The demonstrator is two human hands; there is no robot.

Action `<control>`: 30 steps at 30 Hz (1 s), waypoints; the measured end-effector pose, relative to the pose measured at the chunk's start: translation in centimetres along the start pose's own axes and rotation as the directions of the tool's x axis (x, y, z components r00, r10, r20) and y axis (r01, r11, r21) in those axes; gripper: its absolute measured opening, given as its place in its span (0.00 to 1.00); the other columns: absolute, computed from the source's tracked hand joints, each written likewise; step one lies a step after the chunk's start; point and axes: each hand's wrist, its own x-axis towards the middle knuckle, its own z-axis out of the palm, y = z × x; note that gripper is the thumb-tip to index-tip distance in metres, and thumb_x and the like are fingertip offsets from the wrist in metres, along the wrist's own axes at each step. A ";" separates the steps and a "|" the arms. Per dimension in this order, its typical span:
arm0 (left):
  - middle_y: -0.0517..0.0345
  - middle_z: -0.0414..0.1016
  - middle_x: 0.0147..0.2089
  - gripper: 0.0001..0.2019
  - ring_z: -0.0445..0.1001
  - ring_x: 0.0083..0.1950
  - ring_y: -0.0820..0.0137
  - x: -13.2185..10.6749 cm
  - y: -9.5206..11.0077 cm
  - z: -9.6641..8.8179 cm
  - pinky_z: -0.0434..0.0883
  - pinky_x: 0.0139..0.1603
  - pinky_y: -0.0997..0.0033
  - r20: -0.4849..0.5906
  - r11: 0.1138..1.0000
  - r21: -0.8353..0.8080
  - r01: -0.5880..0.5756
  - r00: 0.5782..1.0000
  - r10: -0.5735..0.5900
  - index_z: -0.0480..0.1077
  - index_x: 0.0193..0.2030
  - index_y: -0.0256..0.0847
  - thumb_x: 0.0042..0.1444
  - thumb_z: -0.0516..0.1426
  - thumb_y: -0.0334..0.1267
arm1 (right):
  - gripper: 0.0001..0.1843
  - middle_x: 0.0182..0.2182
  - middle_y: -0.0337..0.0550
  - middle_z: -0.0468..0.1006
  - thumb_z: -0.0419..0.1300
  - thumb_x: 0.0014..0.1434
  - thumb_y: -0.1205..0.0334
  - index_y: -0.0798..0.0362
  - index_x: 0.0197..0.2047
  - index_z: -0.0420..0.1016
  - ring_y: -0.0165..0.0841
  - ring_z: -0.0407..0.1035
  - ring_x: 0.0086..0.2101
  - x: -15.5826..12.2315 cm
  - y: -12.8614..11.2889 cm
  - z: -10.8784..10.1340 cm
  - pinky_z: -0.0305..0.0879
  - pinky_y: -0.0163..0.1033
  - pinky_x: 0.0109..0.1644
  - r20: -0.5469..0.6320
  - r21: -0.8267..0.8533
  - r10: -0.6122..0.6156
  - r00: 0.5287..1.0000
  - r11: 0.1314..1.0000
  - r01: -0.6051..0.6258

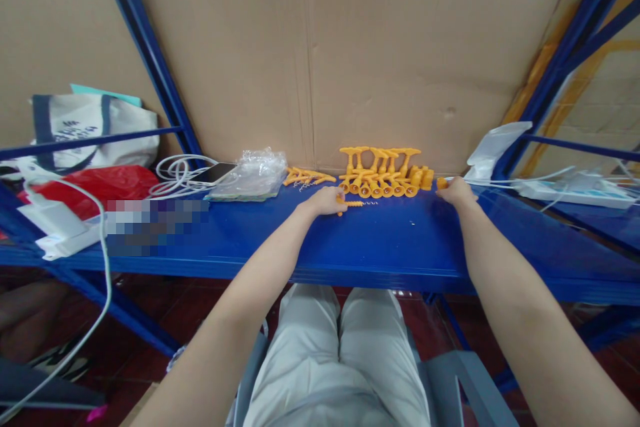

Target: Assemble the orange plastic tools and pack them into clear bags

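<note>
Holding a yellow-handled corkscrew point(355, 203) in the grip of your left hand point(327, 201), you pinch a small yellow piece point(442, 183) with your right hand point(458, 193), beside grouped yellow parts point(383, 177) on the blue worktop point(375, 240).

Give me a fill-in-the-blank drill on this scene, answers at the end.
1. The left hand holds a yellow corkscrew above the shelf, which is colored ____.
2. The right hand holds a small yellow piece on the ____ side of the yellow row.
3. The panel behind is made of ____.

Answers: blue; right; cardboard.
</note>
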 end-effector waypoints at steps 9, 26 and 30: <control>0.56 0.79 0.35 0.15 0.77 0.38 0.65 0.5 -0.4 0.8 0.71 0.42 0.70 -0.178 1.000 0.016 -0.001 0.984 0.004 0.74 0.46 0.37 0.50 0.60 0.34 | 0.20 0.41 0.45 0.83 0.66 0.48 0.71 0.51 0.46 0.81 0.40 0.76 0.42 -2.4 -8.2 -1.7 0.70 0.44 0.51 0.248 0.129 -0.373 0.894 0.927 0.351; 0.57 0.79 0.34 0.15 0.77 0.39 0.64 0.3 -0.1 0.6 0.72 0.43 0.69 -0.235 1.000 0.014 -0.009 0.972 0.012 0.74 0.46 0.38 0.48 0.61 0.33 | 0.20 0.48 0.48 0.83 0.64 0.54 0.70 0.54 0.51 0.82 0.41 0.77 0.46 -5.2 -12.0 0.0 0.70 0.47 0.55 0.249 0.372 -0.676 0.694 0.728 0.576; 0.55 0.80 0.37 0.15 0.78 0.41 0.63 0.2 0.0 0.4 0.72 0.45 0.68 -0.264 0.999 0.040 0.010 0.965 0.001 0.74 0.44 0.39 0.48 0.61 0.33 | 0.19 0.48 0.48 0.83 0.63 0.56 0.69 0.52 0.51 0.82 0.42 0.76 0.49 -5.6 -12.5 0.7 0.69 0.49 0.56 0.164 0.352 -0.746 0.646 0.656 0.668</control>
